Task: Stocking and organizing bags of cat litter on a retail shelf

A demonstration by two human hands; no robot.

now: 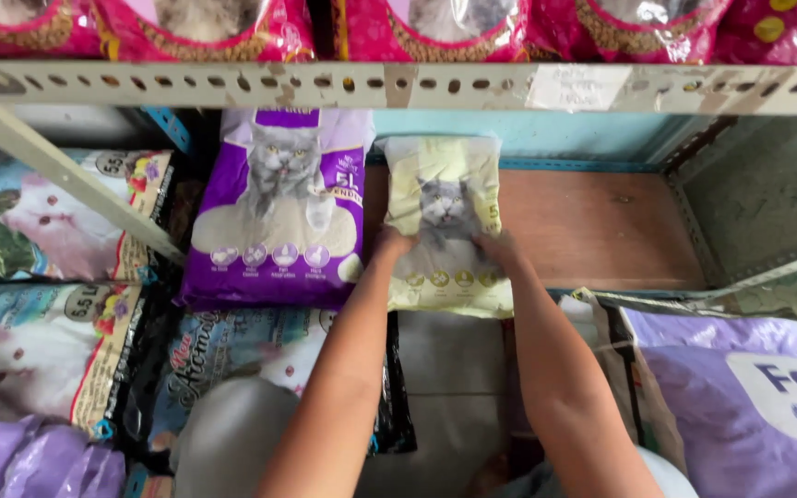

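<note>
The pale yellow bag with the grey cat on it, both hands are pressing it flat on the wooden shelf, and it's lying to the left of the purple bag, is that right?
Not quite. In the head view the pale yellow bag lies to the right of the purple bag, not the left. The rest holds: the left hand and right hand both press on it, on the wooden shelf.

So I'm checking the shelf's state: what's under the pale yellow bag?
The pale yellow bag lies on a brown wooden shelf board, bare to its right. Both hands press on it; the board beneath is covered.
</note>
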